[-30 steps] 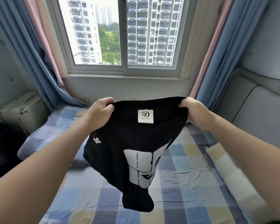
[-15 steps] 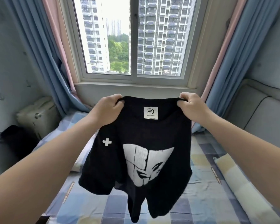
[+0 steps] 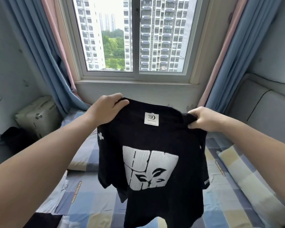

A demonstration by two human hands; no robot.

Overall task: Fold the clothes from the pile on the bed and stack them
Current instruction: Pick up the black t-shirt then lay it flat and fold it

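Lower now than half a second ago, my right hand (image 3: pixel 202 119) has slid outward, and the black T-shirt (image 3: pixel 155 186) hangs wider, with its white print (image 3: pixel 148 168) spread flatter toward me.

Ahead, the far wall is mostly a sliding window (image 3: pixel 135 38) looking onto tower blocks and trees. Blue curtains with pink edging hang at either side, one on the left (image 3: pixel 39 55) and one on the right (image 3: pixel 234 55). The bed (image 3: pixel 92 203) fills the floor of the view under a checked sheet of blue, grey and pale yellow, creased in places. A grey padded headboard (image 3: pixel 270 116) runs along its right side. A long checked bolster (image 3: pixel 247 178) lies on the sheet near it. A pillow (image 3: pixel 84 155) in the same check sits at the left, partly behind the shirt. Beside the bed on the left stands a cream case (image 3: pixel 36 116), with a dark heap (image 3: pixel 11 139) just in front of it that I cannot make out. A dark piece of cloth (image 3: pixel 43 221) shows at the bottom left corner.

I hold the T-shirt in the air over the bed, below the sill. Its hem runs out of the bottom of the view. My left hand (image 3: pixel 105 111) has its fingers curled over the top edge at one shoulder. My right hand's fingers pinch a bunch of cloth at the other. A white label (image 3: pixel 151 118) sits at the neck between them.
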